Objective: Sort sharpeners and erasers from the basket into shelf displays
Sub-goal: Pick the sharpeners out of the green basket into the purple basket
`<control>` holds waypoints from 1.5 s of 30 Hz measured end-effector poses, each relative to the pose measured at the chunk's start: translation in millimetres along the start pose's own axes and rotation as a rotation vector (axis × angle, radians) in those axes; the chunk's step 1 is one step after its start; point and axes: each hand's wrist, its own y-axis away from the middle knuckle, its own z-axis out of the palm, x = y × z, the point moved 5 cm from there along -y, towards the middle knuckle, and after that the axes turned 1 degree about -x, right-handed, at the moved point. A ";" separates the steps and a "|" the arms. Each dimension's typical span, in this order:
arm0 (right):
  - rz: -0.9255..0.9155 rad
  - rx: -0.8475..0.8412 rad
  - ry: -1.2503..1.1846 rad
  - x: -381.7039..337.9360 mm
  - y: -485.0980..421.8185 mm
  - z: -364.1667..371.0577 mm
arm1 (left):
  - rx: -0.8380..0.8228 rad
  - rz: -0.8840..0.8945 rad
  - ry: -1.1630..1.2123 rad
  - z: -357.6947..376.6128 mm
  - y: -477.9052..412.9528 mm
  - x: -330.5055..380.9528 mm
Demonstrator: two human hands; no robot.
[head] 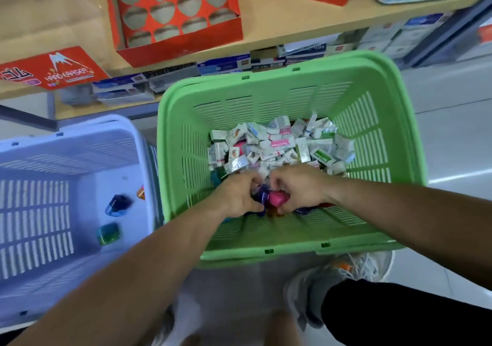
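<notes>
Both hands inside green basket (378,111). Fingers of left hand (239,195) curl round purple-blue sharpener (262,198); fingers of right hand (299,188) grip pink sharpener (280,198).

Just beyond fingers: eraser heap (279,146), too many to count.

Risk: crowded grip drags erasers along, or drops sharpeners outside basket.

Count: two baskets. Left of fingers, lavender basket (80,143) holds three: blue sharpener (118,204), green sharpener (107,233), orange sharpener (140,192).

On shelf well beyond fingers: red display box (183,50).

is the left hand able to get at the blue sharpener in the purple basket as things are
Probably yes, once freed: the blue sharpener lies uncovered in the open purple basket, but the left hand grips a dark blue piece in the green basket.
</notes>
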 end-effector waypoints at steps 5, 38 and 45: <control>-0.027 -0.068 -0.066 -1.1 -2.6 6.4 | 0.013 0.027 -0.013 4.3 -7.9 3.1; -0.303 0.050 0.344 -105.3 -66.8 25.9 | 0.713 0.284 0.130 -115.9 166.1 -65.5; -0.164 0.131 0.046 -79.9 -59.5 -3.0 | 0.687 0.304 0.088 -112.6 158.2 -66.6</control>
